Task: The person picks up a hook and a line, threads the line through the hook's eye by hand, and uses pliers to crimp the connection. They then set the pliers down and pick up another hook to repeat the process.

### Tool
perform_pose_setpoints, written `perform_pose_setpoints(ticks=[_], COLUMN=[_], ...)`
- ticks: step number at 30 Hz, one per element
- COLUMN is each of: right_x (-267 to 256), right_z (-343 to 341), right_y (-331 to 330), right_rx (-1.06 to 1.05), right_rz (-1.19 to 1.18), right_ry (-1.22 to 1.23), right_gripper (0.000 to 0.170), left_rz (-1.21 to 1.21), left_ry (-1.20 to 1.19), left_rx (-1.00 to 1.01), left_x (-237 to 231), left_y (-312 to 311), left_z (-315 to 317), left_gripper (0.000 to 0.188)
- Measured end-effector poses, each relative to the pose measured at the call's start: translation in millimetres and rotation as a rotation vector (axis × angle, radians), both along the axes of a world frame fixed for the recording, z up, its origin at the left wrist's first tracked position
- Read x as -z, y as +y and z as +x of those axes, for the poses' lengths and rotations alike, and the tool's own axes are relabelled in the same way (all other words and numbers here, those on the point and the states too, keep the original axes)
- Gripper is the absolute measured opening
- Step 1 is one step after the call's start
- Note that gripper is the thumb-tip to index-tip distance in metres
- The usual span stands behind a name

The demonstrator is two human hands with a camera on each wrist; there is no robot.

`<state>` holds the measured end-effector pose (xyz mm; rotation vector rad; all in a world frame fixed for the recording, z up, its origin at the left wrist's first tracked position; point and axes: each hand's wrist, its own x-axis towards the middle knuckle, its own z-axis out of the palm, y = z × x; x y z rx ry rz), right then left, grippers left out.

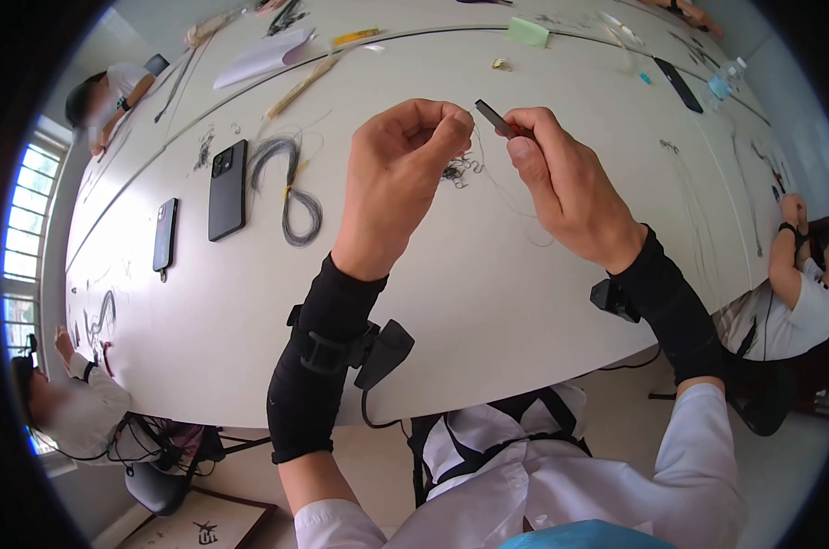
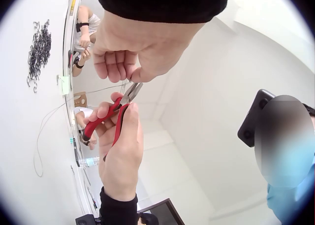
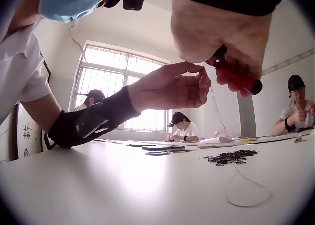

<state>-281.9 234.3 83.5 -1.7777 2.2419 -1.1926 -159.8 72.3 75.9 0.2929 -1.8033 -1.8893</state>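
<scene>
My right hand (image 1: pixel 574 174) grips red-handled pliers (image 2: pixel 101 122), their metal nose pointing toward my left fingertips. Thumb and forefinger of my left hand (image 1: pixel 396 160) pinch the end of a thin wire (image 3: pixel 241 206), just off the pliers' tip. What sits at the pinched end is too small to make out. From the fingers the wire hangs down and curls in a loose loop above the white table (image 1: pixel 451 302). Beyond and below the hands lies a pile of small dark bent wire pieces (image 2: pixel 39 52), partly hidden by the left hand in the head view.
A large black phone (image 1: pixel 227 192), a smaller phone (image 1: pixel 164 236) and a tied bundle of dark wire (image 1: pixel 300 215) lie to the left. Farther back are white paper (image 1: pixel 263 57) and a green note (image 1: pixel 528 33). A water bottle (image 1: pixel 724 82) stands far right. Several people sit around the table.
</scene>
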Motion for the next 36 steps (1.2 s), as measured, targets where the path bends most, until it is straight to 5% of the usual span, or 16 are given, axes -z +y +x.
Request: perform_pose_setpoints(ticks=[14, 21, 26, 28, 31, 36], right_x=[-1, -13, -18, -35, -35, -34], right_z=[-20, -203, -282, -244, -187, -57], right_y=[8, 89, 144, 140, 123, 67], right_rx=[0.14, 0.668, 0.887, 0.839, 0.729, 0.171], right_rz=[-0.15, -0.161, -0.053, 0.218, 0.034, 0.148], right_ry=[0.12, 0.097, 0.092, -0.176, -0.127, -0.593], right_gripper=[0.027, 0.048, 0.043, 0.036, 0.038, 0.039], left_rz=[0.07, 0.063, 0.055, 0.066, 0.076, 0.005], left_ry=[0.026, -0.053, -0.05, -0.039, -0.025, -0.044], left_rx=[0.082, 0.085, 0.079, 0.071, 0.041, -0.029], left_x=[3, 6, 10, 10, 12, 12], left_y=[0, 0, -1, -2, -4, 1], left_z=[-2, -4, -5, -5, -6, -6], left_gripper=[0.016, 0.016, 0.018, 0.019, 0.021, 0.021])
